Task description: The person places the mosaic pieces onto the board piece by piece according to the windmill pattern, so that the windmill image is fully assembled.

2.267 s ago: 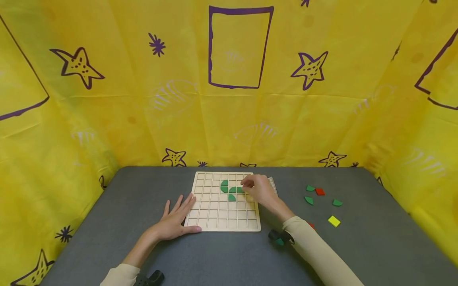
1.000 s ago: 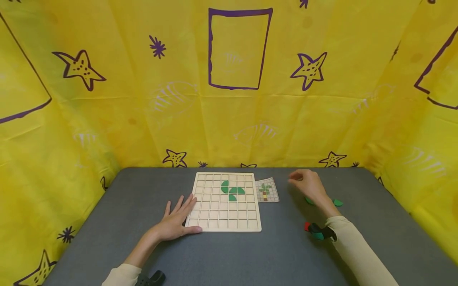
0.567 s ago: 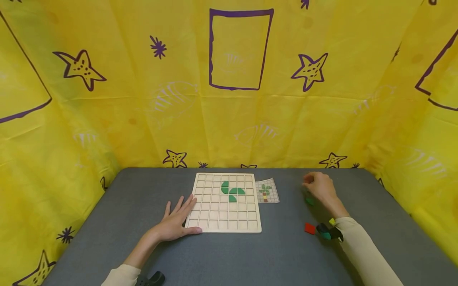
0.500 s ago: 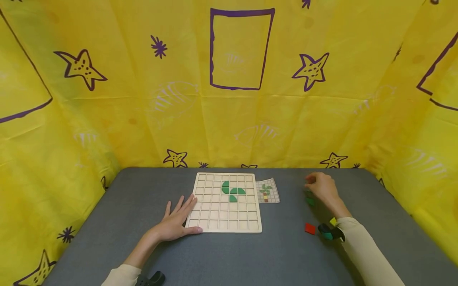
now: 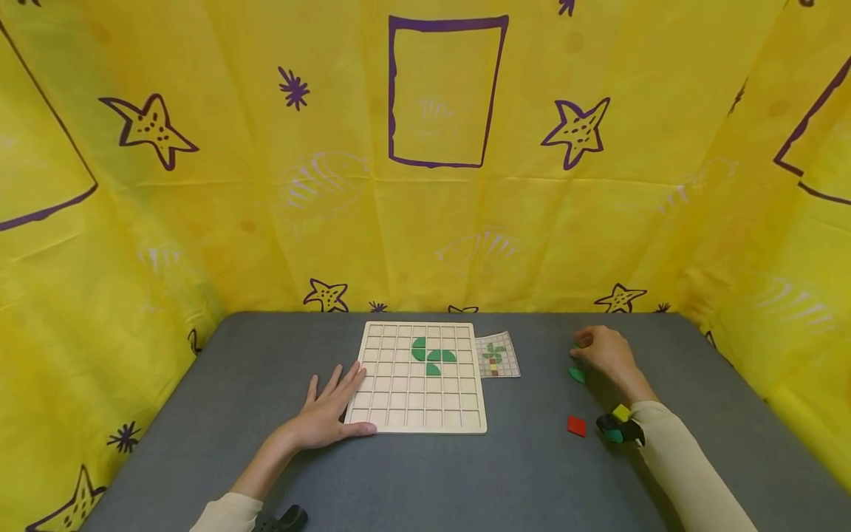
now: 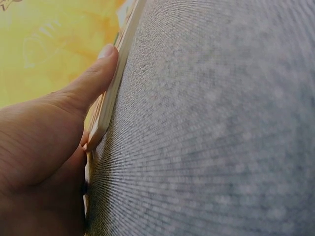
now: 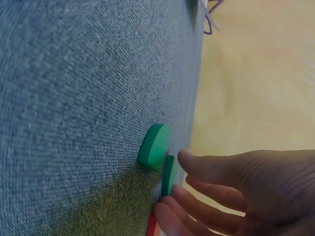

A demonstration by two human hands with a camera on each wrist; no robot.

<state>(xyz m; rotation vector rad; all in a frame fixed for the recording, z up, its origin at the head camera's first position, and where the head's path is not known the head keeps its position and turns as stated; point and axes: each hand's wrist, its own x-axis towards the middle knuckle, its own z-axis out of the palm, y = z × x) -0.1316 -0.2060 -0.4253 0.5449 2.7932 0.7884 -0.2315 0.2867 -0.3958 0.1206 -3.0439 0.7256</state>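
Note:
My left hand [image 5: 322,415] lies with fingers spread at the left edge of a pale wooden grid board [image 5: 415,425], its thumb along the near edge. In the left wrist view the thumb [image 6: 93,78] rests against the board's edge [image 6: 106,118]. Several green quarter-circle tiles [image 5: 419,343] sit in the board's upper middle cells. My right hand [image 5: 606,351] is low over loose tiles at the right. In the right wrist view its thumb and fingers, apart from each other, stand around a green tile [image 7: 169,176]; another green tile [image 7: 154,147] lies just beside it.
A pattern card [image 5: 497,355] lies against the board's right side. A red square tile [image 5: 576,425] and a yellow tile [image 5: 621,413] are on the grey table [image 5: 425,480] near the right wrist. A yellow cloth [image 5: 432,222] stands behind the table.
From the board my right hand has moved right to the loose tiles, lately dipping a little lower and nearer. The card has come into full view. My left hand has stayed in place.

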